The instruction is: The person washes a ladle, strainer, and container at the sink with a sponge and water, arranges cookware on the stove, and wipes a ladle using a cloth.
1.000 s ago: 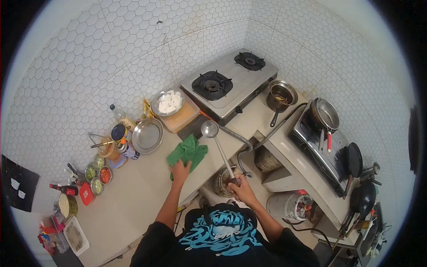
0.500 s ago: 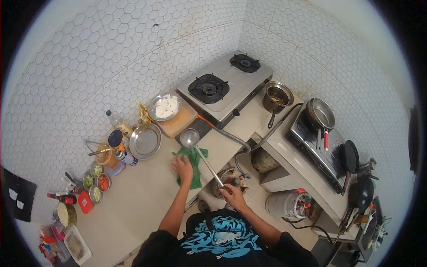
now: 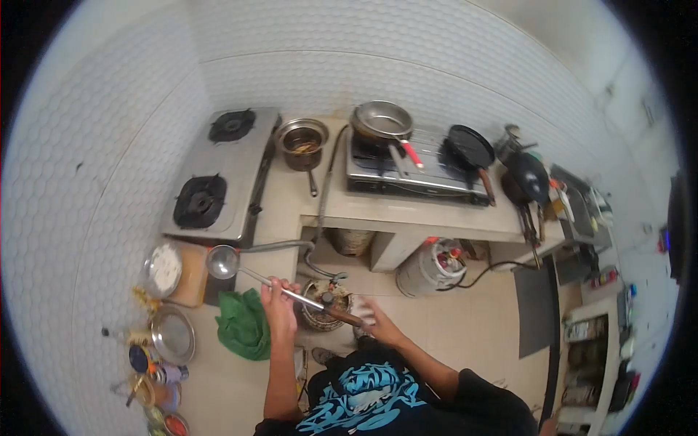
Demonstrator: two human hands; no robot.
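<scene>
A long ladle with a steel bowl and a wooden handle end (image 3: pixel 342 315) slants across in front of me. My left hand (image 3: pixel 278 304) is closed around the middle of its shaft. At the wooden end, my right hand (image 3: pixel 379 321) has its fingers apart and slightly blurred; whether they touch the handle is hard to make out. The ladle's round bowl (image 3: pixel 222 261) hangs over the counter by the stove's corner. Close to my left forearm, a crumpled green cloth (image 3: pixel 244 325) lies on the counter.
A two-burner stove (image 3: pixel 225 174) stands at the left. A pot (image 3: pixel 302 145) is beside it, and a steel pan (image 3: pixel 384 118) rests on another stove (image 3: pixel 422 187). Gas cylinders (image 3: pixel 430 270) stand below. A plate of white powder (image 3: pixel 163 267) and a steel plate (image 3: pixel 173 334) line the counter.
The view has turned right. My left hand has left the green cloth and taken hold of the ladle's shaft. My right hand's fingers have loosened from the wooden end.
</scene>
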